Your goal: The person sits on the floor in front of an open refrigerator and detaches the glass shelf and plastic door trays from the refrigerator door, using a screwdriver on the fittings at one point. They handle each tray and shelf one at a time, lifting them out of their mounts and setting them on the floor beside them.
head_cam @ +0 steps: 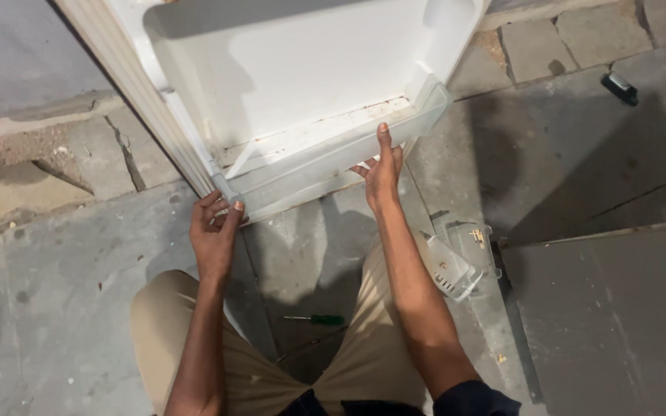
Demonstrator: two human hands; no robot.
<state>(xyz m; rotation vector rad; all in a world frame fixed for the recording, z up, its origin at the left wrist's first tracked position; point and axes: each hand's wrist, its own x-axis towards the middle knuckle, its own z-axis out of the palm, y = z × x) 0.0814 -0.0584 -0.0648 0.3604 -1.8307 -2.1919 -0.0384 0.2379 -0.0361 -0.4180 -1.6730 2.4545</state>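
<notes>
Centrally, a clear door shelf [333, 158] was held at the foot of a white refrigerator door [294, 77], its long axis rising left to right. The left hand [213, 235] pinched the lower-left corner; the right hand [381, 173] was spread beneath, thumb over the front rim. Open concrete floor [63, 308] was noted around; a green screwdriver [316, 319] and a white plastic part [450, 268] lay nearby.

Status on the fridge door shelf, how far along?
Done: small clear plastic parts lie loose on the concrete floor, a green screwdriver set down between the knees. In hand: left hand and right hand grip the clear bottom shelf on the white door. Left: shelf not visibly free yet.
</notes>
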